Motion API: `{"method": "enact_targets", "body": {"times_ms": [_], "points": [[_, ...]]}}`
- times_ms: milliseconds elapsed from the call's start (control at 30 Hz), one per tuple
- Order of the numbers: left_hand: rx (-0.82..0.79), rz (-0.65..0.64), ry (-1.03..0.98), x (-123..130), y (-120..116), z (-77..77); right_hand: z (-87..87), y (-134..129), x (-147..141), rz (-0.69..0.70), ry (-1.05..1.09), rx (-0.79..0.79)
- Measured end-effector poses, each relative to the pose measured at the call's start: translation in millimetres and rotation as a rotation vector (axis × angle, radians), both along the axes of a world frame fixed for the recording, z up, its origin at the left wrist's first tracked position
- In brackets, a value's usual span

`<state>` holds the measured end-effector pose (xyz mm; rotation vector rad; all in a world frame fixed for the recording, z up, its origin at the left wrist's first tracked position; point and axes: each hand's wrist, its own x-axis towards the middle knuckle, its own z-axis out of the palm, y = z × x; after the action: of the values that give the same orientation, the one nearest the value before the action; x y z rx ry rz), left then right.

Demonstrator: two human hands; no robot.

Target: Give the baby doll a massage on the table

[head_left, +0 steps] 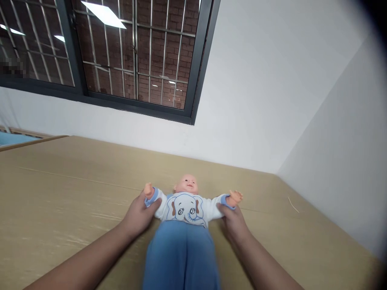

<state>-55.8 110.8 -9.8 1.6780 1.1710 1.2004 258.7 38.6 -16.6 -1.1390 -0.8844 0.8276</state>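
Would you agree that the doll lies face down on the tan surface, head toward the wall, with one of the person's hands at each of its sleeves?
Not quite. The head view shows the doll lying face up: its face and the elephant print on its shirt are turned upward. The rest holds: it lies on the tan surface, head toward the wall, with the left hand and right hand at its sleeves.

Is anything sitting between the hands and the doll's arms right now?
Nothing visible. The left hand already grips one sleeve of the doll near the cuff, and the right hand grips the other. The doll lies face up on the tan board surface.
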Motion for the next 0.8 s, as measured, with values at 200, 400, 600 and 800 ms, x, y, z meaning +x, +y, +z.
{"method": "enact_targets", "body": {"times_ms": [200, 400, 600, 800], "points": [[-0.345, 0.019, -0.714, 11.3, 10.6, -5.2, -3.6, 9.9, -2.4, 0.080, 0.602, 0.012], [-0.524, 0.108, -0.919, 16.1, 8.7, 4.4, -0.2, 12.5, -1.3, 0.101, 0.713, 0.018], [-0.520, 0.121, -0.943, 15.6, 14.8, -1.4, -0.7, 11.6, -1.9, 0.100, 0.724, 0.006], [-0.506, 0.132, -1.092, 14.7, 14.1, 2.8, 2.9, 9.0, -5.2, 0.115, 0.758, 0.073]]}}
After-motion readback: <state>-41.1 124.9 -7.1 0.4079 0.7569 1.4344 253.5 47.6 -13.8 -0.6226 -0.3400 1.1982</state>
